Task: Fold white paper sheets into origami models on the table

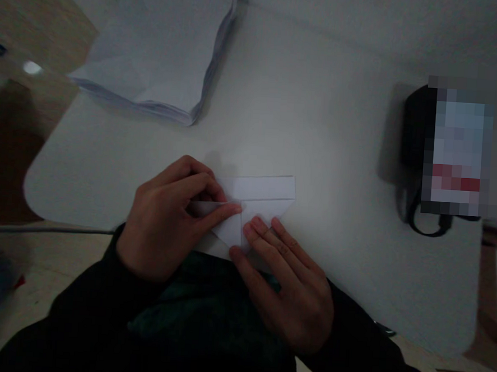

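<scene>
A folded sheet of white paper lies on the white table close to my body. Its far side is a straight strip, and the near part narrows in slanting folds with a crease down the middle. My left hand pinches a raised flap on the paper's left side between thumb and fingers. With fingers stretched out, my right hand lies on the right part of the paper, its fingertips resting near the centre crease. The paper's left end is partly hidden behind my left hand.
A stack of white paper sheets lies at the table's back left. On the right stands a black object with a strap loop, partly covered by a blurred patch. The white table has a rounded left corner, with floor beyond.
</scene>
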`<state>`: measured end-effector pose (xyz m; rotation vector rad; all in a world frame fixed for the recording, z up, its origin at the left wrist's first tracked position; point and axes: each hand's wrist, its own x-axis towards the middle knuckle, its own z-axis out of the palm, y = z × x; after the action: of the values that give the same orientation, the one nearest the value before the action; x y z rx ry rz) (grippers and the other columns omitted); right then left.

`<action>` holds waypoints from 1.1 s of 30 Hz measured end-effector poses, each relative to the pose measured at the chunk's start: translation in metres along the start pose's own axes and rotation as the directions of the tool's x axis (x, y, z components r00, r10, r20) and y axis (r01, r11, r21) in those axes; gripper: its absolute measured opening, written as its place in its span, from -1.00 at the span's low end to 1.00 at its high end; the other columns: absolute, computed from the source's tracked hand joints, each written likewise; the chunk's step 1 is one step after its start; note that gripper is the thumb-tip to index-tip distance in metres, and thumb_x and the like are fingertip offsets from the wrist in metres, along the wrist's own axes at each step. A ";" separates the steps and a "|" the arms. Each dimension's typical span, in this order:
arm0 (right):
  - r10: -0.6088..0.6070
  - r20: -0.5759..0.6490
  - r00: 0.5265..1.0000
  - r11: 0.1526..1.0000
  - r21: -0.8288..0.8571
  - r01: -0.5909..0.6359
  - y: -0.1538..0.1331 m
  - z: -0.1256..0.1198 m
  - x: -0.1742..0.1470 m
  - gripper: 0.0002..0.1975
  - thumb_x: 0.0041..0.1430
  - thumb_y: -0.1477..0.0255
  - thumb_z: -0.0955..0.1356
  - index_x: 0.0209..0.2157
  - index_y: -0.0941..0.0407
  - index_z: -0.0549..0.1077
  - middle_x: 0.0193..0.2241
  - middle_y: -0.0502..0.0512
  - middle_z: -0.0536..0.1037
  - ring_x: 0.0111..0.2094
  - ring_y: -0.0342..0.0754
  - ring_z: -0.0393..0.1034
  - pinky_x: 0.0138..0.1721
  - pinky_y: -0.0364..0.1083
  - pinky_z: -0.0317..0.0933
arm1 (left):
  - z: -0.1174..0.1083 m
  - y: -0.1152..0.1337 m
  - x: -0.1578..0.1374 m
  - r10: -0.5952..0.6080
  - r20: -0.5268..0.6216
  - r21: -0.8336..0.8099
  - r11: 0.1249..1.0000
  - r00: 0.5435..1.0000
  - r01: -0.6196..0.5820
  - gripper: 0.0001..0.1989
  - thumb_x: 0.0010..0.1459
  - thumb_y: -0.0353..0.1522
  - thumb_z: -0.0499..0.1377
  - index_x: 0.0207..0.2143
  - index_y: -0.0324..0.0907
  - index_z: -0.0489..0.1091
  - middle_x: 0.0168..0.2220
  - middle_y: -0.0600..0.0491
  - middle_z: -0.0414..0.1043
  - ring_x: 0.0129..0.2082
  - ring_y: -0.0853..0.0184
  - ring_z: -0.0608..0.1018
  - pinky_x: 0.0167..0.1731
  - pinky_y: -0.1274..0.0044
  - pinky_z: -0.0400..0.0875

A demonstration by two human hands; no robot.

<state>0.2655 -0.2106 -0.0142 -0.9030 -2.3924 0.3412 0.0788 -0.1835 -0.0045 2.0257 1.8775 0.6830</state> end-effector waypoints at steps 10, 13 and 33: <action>-0.052 -0.051 0.997 0.998 -0.041 0.050 -0.001 0.005 -0.002 -0.81 0.16 0.59 0.28 -0.29 0.19 0.54 -0.17 0.27 0.55 -0.02 0.08 0.37 0.01 0.09 0.30 | 0.007 0.000 -0.064 0.505 -0.141 0.132 0.862 0.851 -0.490 -0.63 -0.04 -0.50 0.25 -0.11 -0.29 0.37 -0.12 -0.08 0.47 -0.06 0.21 0.47 -0.12 0.41 0.43; -0.057 -0.057 0.997 0.997 -0.050 0.054 -0.001 0.005 -0.003 -0.81 0.16 0.58 0.28 -0.29 0.19 0.54 -0.18 0.28 0.55 -0.01 0.09 0.36 0.01 0.10 0.30 | 0.018 -0.003 -0.077 0.513 -0.084 0.112 0.857 0.854 -0.503 -0.58 -0.02 -0.48 0.24 -0.05 -0.37 0.33 -0.05 -0.16 0.43 0.02 0.14 0.42 -0.06 0.37 0.41; -0.008 -0.027 1.000 1.000 -0.024 0.007 -0.002 0.004 -0.001 -0.79 0.16 0.60 0.27 -0.28 0.17 0.53 -0.16 0.24 0.55 -0.01 0.04 0.36 0.04 0.08 0.28 | -0.013 -0.001 -0.020 0.042 -0.003 0.218 0.975 0.999 -0.040 -0.84 0.12 -0.18 0.11 -0.38 0.01 0.44 -0.41 0.08 0.45 -0.21 0.11 0.40 -0.19 0.16 0.20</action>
<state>0.2631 -0.2133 -0.0169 -0.9037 -2.3789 0.2957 0.0704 -0.2047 0.0026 2.2024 1.9973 0.5146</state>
